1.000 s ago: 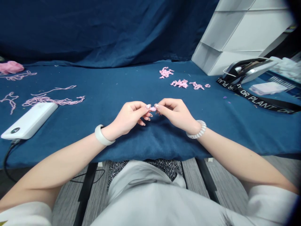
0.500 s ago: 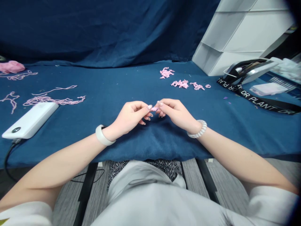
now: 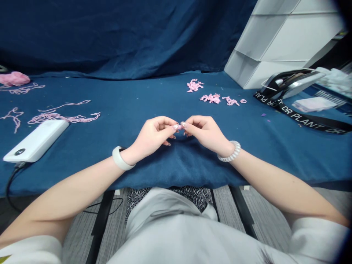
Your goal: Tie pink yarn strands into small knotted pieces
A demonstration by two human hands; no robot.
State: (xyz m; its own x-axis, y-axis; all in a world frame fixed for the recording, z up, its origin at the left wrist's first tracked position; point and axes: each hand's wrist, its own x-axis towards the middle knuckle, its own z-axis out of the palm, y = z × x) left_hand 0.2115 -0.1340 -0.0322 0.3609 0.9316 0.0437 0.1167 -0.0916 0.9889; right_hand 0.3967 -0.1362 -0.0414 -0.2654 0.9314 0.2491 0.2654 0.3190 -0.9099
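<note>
Between my two hands is a short bit of pink yarn [image 3: 179,127], mostly covered by the fingertips. My left hand [image 3: 156,135] pinches one end with thumb and index finger, its other fingers curled beneath. Opposite it, my right hand [image 3: 205,132] pinches the other end, thumb on top. Both hands are just above the blue cloth near the table's front edge, fingertips almost touching. Beyond them to the right lie small clumps of pink yarn [image 3: 210,98], and another pink clump [image 3: 194,85] sits a little farther back.
Loose pink strands [image 3: 71,117] lie on the left, by a white power bank [image 3: 37,141] with a black cable. A pink yarn bundle [image 3: 15,79] is at the far left. White drawers [image 3: 286,40] and a black lettered strap [image 3: 302,119] stand and lie on the right.
My right hand has shifted slightly left and its fingertips have closed in on my left hand's, so less of the pink yarn shows. My left hand has hardly moved.
</note>
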